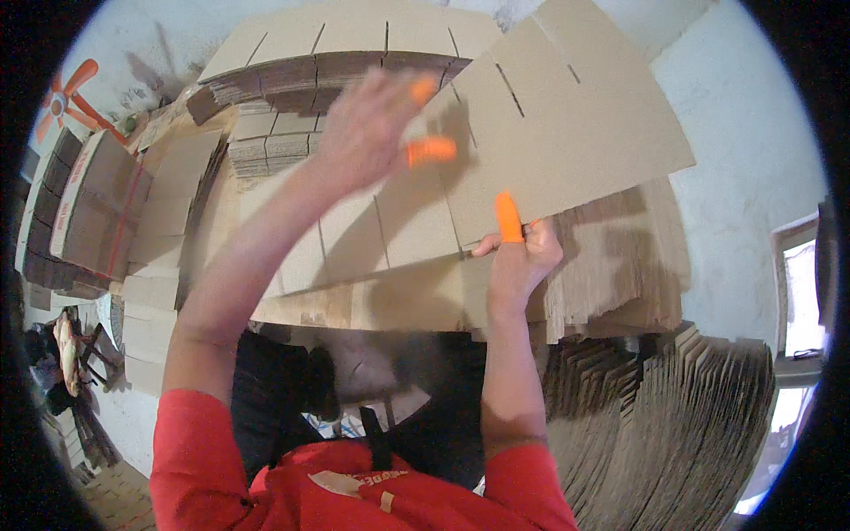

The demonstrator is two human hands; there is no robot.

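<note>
A large slotted cardboard sheet [575,115] slants up to the right over the table. My right hand [529,252] grips its near edge, the orange-capped thumb lying on the top face and the fingers curled underneath. My left hand [376,128], smeared by motion, is above the middle of the work surface with thumb and forefinger apart, both in orange finger caps. It appears to hold nothing. Beneath it, a paler slotted cardboard strip [350,234] reaches left from the tilted sheet; how the two meet is partly hidden by shadow and my left arm.
Stacks of slotted cardboard [354,71] stand at the table's back. More cardboard [620,257] is piled under the sheet at right, with a dense row of upright pieces [673,425] below. A tied cardboard bundle [102,208] and an orange fan [66,99] are at left.
</note>
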